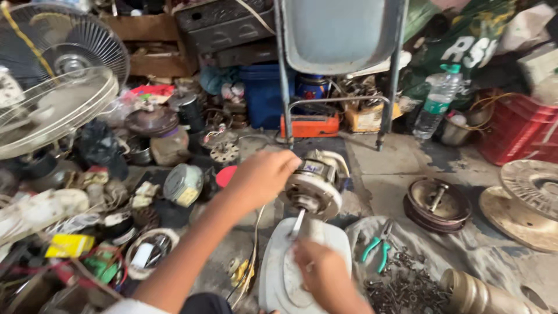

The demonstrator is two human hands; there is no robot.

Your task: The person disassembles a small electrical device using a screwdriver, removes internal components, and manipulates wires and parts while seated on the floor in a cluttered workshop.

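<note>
Your left hand (264,174) was closed over the back of the motor (317,183), gripping it so the shaft (297,224) pointed down and toward you. Its fingertips were hidden behind the motor's housing, so how far they wrapped round could not be made out. Your right hand (322,273) lay just below the motor, blurred, resting on the white cover (279,273); its fingers were curled near the shaft's tip, but whether they pinched anything could not be told.

That cover sat directly under the motor and ran off the bottom edge of the view. Right of the motor, green-handled pliers (376,249) lay on a grey cloth (418,244), beside a heap of small screws (401,288) too fine to tell apart. Farther right of the motor stood a round dark pulley (437,203) and wooden spools (526,200), cut off by the frame. Left of the motor, clutter of coils and parts blended together. Behind the motor stood a chair (340,35) and a plastic bottle (437,102); far left, fan guards (58,87), partly cropped.
</note>
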